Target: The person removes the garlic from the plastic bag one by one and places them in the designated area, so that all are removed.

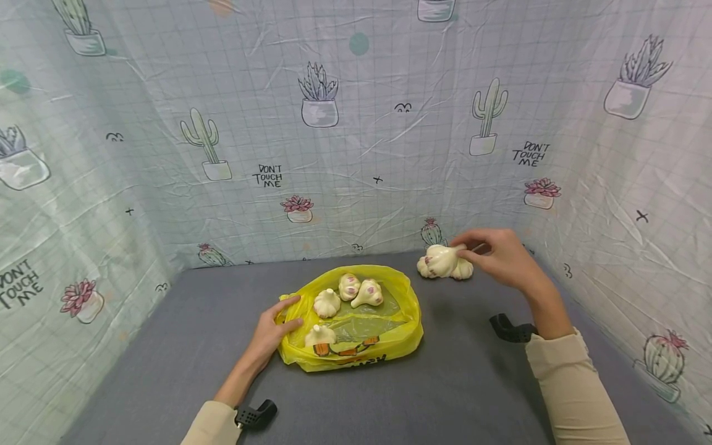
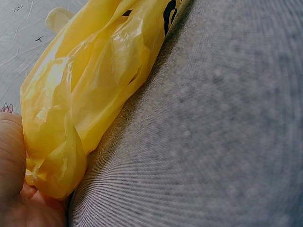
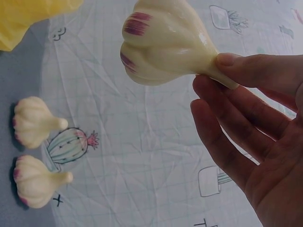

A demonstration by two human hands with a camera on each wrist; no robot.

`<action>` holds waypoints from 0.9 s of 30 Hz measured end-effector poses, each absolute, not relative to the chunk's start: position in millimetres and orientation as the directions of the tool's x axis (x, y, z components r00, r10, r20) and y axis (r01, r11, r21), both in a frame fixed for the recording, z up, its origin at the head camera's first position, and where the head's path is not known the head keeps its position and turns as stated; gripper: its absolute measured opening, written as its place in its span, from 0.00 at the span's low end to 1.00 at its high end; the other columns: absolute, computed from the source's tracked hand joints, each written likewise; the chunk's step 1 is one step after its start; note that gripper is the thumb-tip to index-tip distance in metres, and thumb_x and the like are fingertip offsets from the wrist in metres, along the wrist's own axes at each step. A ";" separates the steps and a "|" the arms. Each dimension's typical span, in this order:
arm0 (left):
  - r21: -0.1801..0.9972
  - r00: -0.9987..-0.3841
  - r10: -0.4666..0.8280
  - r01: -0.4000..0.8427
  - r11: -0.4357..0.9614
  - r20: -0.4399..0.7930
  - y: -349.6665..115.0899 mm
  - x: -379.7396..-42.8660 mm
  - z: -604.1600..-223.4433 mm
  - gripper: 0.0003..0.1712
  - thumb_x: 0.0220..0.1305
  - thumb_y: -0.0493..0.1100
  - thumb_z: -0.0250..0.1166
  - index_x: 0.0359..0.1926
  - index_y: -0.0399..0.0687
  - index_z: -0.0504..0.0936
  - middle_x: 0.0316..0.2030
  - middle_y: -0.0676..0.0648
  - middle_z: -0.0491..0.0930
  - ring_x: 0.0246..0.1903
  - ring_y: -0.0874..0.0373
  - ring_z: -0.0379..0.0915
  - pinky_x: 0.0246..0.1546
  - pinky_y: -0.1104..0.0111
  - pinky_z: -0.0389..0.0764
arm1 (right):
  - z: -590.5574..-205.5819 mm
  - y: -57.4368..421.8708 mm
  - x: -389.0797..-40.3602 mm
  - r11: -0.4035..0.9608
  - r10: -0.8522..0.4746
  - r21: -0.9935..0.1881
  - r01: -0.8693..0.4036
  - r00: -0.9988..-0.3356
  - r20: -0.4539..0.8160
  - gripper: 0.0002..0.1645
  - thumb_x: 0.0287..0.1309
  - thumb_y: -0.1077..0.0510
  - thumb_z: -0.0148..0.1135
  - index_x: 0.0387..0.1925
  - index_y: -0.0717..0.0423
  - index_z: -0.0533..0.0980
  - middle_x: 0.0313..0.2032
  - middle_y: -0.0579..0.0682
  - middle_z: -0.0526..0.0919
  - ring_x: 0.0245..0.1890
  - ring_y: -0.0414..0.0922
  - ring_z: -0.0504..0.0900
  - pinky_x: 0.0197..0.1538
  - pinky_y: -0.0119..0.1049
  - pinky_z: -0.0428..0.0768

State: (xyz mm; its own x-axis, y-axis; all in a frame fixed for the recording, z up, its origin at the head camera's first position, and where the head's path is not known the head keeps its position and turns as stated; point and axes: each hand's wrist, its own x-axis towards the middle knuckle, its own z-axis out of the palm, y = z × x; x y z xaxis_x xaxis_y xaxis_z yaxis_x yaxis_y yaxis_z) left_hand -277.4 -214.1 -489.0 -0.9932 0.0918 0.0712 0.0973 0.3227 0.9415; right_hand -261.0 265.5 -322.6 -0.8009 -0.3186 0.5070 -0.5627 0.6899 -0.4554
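One glossy cream, purple-streaked garlic bulb, pinched by its stem in the right hand near two similar bulbs, could slip: smooth surface, fingertip hold. Left hand grips a yellow plastic bag; being limp, it could fold.

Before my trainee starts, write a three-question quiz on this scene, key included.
1. Count: how many garlic bulbs show inside the yellow bag?
2. True or false: the left grip is holding a garlic bulb.
3. Name the part: where does the right grip pinch the raised bulb?

Key:
1. Four.
2. False; it holds the bag's edge.
3. By its stem.
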 end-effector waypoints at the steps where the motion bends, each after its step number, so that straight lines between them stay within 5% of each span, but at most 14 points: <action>1: 0.942 -0.993 0.092 0.098 0.322 0.072 -214.1 -277.4 -489.0 0.34 0.67 0.38 0.69 0.73 0.46 0.73 0.76 0.41 0.66 0.76 0.46 0.59 0.58 0.81 0.69 | -322.6 265.8 -261.2 0.691 -0.317 -0.456 -0.561 -0.802 0.506 0.10 0.64 0.65 0.69 0.45 0.53 0.88 0.39 0.50 0.90 0.36 0.45 0.88 0.42 0.33 0.86; 6: 0.941 -0.993 0.096 0.098 0.323 0.071 -214.2 -276.7 -488.6 0.34 0.68 0.38 0.69 0.73 0.47 0.73 0.76 0.41 0.65 0.77 0.46 0.58 0.60 0.79 0.69 | -322.8 267.6 -261.3 0.692 -0.311 -0.454 -0.561 -0.800 0.514 0.10 0.64 0.65 0.69 0.45 0.53 0.88 0.38 0.49 0.90 0.36 0.43 0.87 0.41 0.30 0.85; 13: 0.941 -0.993 0.098 0.094 0.324 0.066 -214.2 -275.1 -487.3 0.34 0.68 0.40 0.69 0.73 0.48 0.73 0.77 0.42 0.65 0.78 0.46 0.57 0.69 0.64 0.69 | -321.6 270.3 -260.7 0.692 -0.308 -0.443 -0.571 -0.788 0.534 0.10 0.64 0.64 0.69 0.45 0.52 0.88 0.38 0.48 0.91 0.36 0.38 0.86 0.41 0.30 0.85; 19: 0.941 -0.993 0.098 0.095 0.324 0.067 -214.4 -275.2 -487.9 0.34 0.67 0.39 0.70 0.73 0.48 0.73 0.76 0.42 0.65 0.78 0.47 0.56 0.68 0.67 0.68 | -321.1 273.5 -260.7 0.680 -0.306 -0.450 -0.579 -0.782 0.543 0.09 0.65 0.62 0.69 0.45 0.51 0.88 0.38 0.47 0.91 0.36 0.33 0.85 0.41 0.31 0.85; 27: 0.942 -0.991 0.101 0.110 0.318 0.082 -214.1 -275.7 -487.8 0.34 0.67 0.38 0.69 0.73 0.46 0.73 0.76 0.41 0.66 0.79 0.45 0.54 0.75 0.49 0.62 | -322.2 278.5 -262.1 0.681 -0.297 -0.433 -0.590 -0.764 0.573 0.09 0.64 0.64 0.70 0.44 0.53 0.88 0.39 0.50 0.91 0.37 0.28 0.83 0.41 0.28 0.84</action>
State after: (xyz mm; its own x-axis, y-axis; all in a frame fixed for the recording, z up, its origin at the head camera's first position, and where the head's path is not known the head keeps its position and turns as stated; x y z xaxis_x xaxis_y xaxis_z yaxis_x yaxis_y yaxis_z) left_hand -275.7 -214.1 -487.8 -0.9915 0.1015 0.0817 0.1101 0.3178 0.9417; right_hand -262.1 278.5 -322.2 -0.7637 -0.2968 0.5733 -0.5901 0.6811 -0.4335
